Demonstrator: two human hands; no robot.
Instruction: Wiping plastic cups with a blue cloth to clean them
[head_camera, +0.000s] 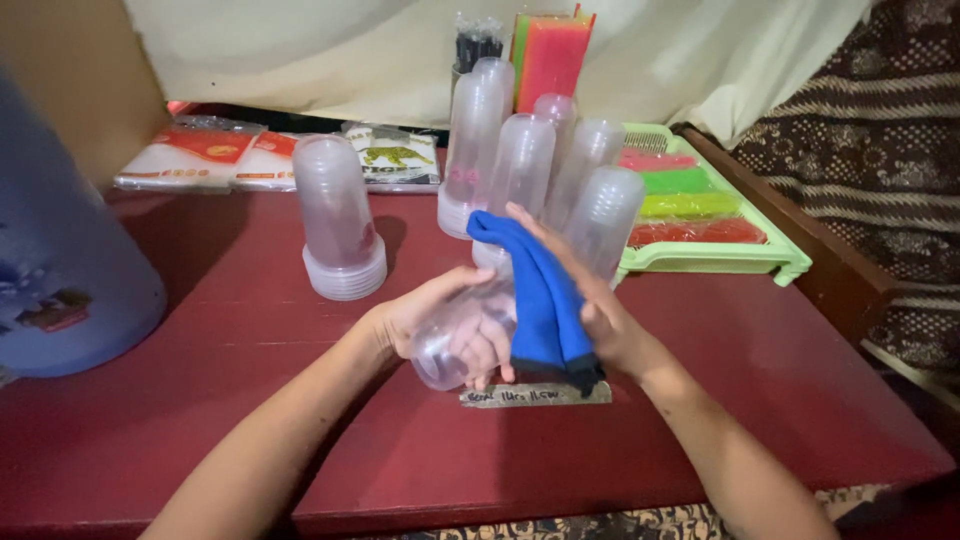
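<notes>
Head cam looks down at a dark red table (200, 400), and near the middle of the frame we've got both hands busy with one clear plastic cup (450, 345). Our left hand (425, 320) wraps around the cup and holds it on its side, fingers curled over the wall so it can't roll or slip. Our right hand (590, 300) presses a blue cloth (540, 300) against the cup's far end, fingers stretched flat over the fabric, which looks like a good way to keep the cloth snug on the plastic. The cup sits just above the table edge nearest us, right over a small paper label (535, 395) stuck to the wood.

Behind the hands, upper middle of the frame, stand tall stacks of upside-down clear cups (530, 160), with one shorter stack (338, 215) apart to the left. Mouth-down probably keeps dust out. On the right sits a green tray (715, 255) of coloured strips, and a big blue container (60, 270) fills the left edge. Flat white packets (210, 155) lie along the back.
</notes>
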